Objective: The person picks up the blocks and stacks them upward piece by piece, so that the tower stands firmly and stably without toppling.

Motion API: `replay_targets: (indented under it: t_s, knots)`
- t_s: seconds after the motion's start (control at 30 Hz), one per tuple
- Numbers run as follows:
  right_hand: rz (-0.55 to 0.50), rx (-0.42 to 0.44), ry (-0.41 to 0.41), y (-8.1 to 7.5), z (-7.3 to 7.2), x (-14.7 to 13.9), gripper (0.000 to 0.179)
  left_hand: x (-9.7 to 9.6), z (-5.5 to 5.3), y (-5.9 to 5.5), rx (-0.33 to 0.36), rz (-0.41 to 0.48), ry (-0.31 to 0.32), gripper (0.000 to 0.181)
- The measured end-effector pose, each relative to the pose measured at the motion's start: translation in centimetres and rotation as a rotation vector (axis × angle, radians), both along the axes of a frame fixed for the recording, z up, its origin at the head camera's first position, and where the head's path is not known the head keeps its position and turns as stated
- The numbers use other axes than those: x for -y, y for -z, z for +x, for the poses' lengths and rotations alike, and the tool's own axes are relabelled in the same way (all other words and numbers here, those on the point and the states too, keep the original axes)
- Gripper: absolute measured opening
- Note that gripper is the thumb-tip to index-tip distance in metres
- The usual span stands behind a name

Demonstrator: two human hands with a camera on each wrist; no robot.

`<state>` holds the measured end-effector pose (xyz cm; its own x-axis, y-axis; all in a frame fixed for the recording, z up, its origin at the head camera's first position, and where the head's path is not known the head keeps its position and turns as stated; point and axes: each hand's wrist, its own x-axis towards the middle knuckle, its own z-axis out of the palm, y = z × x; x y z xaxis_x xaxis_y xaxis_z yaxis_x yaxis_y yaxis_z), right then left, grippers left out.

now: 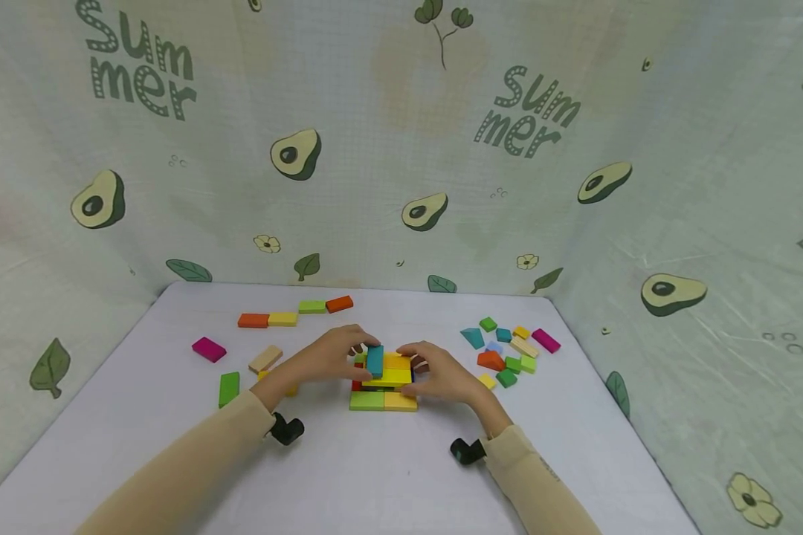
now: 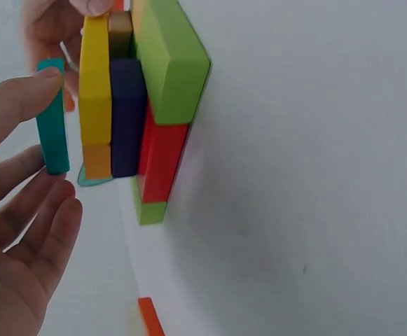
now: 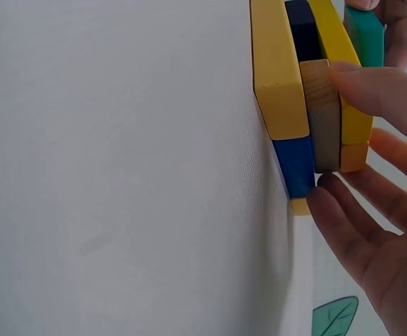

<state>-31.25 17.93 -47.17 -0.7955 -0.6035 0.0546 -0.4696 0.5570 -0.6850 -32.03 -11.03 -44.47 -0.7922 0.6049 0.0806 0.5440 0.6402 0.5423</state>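
The teal block (image 1: 375,362) is held roughly flat above the left part of the block stack (image 1: 366,401), and a gap beneath it is shown in the left wrist view. It is pinched in the narrow grip of the left hand (image 1: 337,353); the right end of the block stack is clasped by the right hand (image 1: 439,374), thumb to the near side. For what appears to be a placement on top, the teal block would best be lowered level and released only once weight is borne by the yellow block (image 1: 396,377) below. Light steadying is advised, since upper pieces could be shifted by a hard squeeze. No container is seen: on the worktop (image 1: 348,475), a green block (image 1: 229,388) is found left of the block stack, an orange-red block (image 1: 491,361) right of it.
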Motion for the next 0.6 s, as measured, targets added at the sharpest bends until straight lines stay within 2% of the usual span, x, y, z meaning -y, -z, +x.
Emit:
replay_targets:
  t_s: [0.13,0.27,0.43,0.6]
  knots:
    - [-0.020,-0.004,-0.011,0.0,0.0,-0.1,0.067,-0.9,0.1,0.5,-0.017,0.000,0.007,0.059]
    - [-0.044,-0.011,-0.026,0.0,-0.2,0.0,0.065,-1.3,0.2,0.8,-0.003,-0.012,-0.007,0.060]
    - [-0.047,-0.015,-0.032,0.0,-0.3,0.0,0.063,-1.3,0.5,0.9,0.024,-0.004,-0.035,0.069]
    - [-0.074,-0.029,-0.028,0.0,-0.2,-0.2,0.061,-1.2,0.6,0.8,0.037,0.015,-0.058,0.063]
